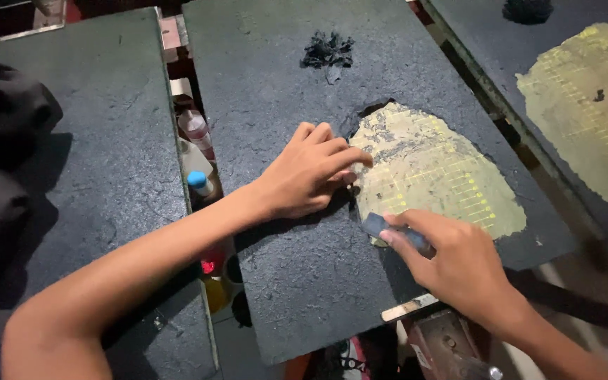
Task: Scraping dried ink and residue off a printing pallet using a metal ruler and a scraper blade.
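right hand (459, 264) grips a small dark flat scraper (383, 226) on the yellow-green bared patch (445, 176); left hand (304, 176) empty, fingers pressed on the dark coated board (283, 281), white blue-capped bottle (198, 179) beside

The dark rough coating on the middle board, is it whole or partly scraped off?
Partly scraped off: the dark rough coating is gone over a yellow-green gridded patch, with a small pile of dark scrapings above.

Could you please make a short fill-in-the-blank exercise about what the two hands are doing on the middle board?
1. The right hand holds a small flat ____ against the board.
2. The left hand presses its fingertips on the edge of the ____ coating.
3. The bared patch is ____ in colour.
4. A pile of dark scrapings lies ____ the patch.

Missing words: scraper; dark; yellow; above
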